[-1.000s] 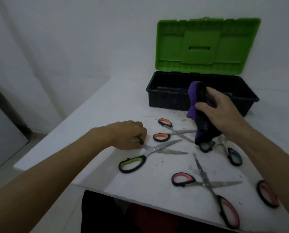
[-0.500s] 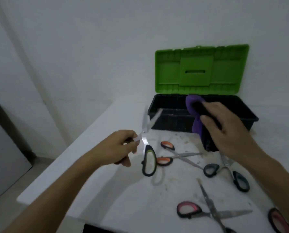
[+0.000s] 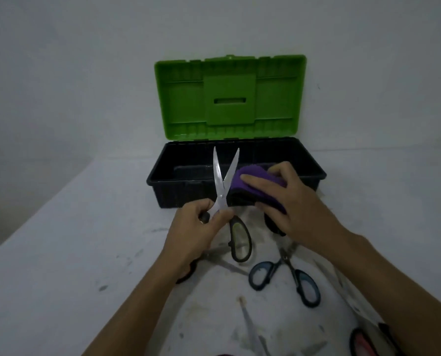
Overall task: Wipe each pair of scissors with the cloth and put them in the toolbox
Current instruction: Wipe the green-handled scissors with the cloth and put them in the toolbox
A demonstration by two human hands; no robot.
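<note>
My left hand (image 3: 198,227) grips green-handled scissors (image 3: 223,186) near the pivot, blades spread and pointing up in front of the toolbox. My right hand (image 3: 288,199) holds a purple and black cloth (image 3: 250,186) just right of the right blade, touching or nearly touching it. The black toolbox (image 3: 314,176) stands open behind, its green lid (image 3: 229,98) upright. Blue-handled scissors (image 3: 286,273) lie on the table below my right hand. Pink-handled scissors (image 3: 365,343) lie at the bottom right, partly cut off. Another pair is mostly hidden under my left wrist.
The white table (image 3: 73,253) is smudged with dirt around the scissors. A loose blade tip (image 3: 247,319) points up from the bottom edge. A white wall rises behind the toolbox. The table's left edge runs diagonally at the left.
My left hand lifted the green-handled scissors off the table and raised them upright. My right hand brought the cloth over to the blades. The view shifted toward the toolbox.
</note>
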